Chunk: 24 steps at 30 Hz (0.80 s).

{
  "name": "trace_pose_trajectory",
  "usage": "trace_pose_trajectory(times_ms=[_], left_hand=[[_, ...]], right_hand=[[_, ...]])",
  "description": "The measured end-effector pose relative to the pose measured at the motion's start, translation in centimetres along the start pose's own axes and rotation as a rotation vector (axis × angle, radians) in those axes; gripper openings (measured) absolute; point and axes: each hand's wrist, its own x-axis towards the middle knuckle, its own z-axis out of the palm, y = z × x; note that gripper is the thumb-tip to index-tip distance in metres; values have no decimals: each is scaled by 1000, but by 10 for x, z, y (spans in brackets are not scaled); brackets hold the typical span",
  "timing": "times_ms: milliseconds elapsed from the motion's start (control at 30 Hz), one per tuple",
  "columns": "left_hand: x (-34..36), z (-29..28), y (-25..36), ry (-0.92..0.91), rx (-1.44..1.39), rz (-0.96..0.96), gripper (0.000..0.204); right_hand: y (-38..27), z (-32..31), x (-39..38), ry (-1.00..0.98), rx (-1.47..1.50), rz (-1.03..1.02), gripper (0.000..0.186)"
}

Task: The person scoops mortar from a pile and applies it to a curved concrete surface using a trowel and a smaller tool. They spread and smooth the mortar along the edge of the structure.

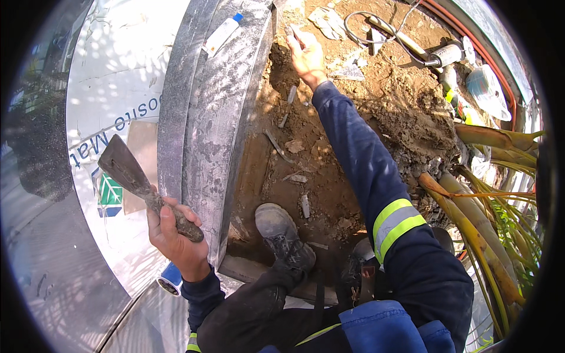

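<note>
My left hand (175,236) is wrapped around the dirty handle of a putty knife (125,167). Its wide blade points up and away to the left, over white sheeting. My right hand (308,57) reaches far forward over the soil, beside the inner edge of a dusty grey ledge (213,129). Its thumb and forefinger are pinched together; whatever lies between them is too small to make out. A white tube with a blue cap (222,35) rests on the ledge, left of my right hand.
Brown soil (329,147) with loose shards lies around my boots (276,223). At the far right are a corded power tool (444,56), a cable (353,35) and a clear plastic tub (487,88). Thick plant stalks (471,220) crowd the right side. A blue roll (170,276) sits near my left wrist.
</note>
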Motion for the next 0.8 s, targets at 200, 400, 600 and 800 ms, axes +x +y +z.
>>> trace_pose_trajectory(times_ms=[200, 400, 600, 800], left_hand=[[-2, 13, 0, -24, 9, -10, 54], [-1, 16, -3, -49, 11, -4, 54], [-3, 12, -3, -28, -2, -17, 53], [-4, 13, -3, -18, 0, -34, 53]], right_hand=[[21, -9, -28, -52, 199, -55, 36], [-19, -48, -41, -141, -276, -130, 31], [-12, -27, 2, -55, -168, -90, 42], [-31, 8, -34, -21, -149, 40, 42]])
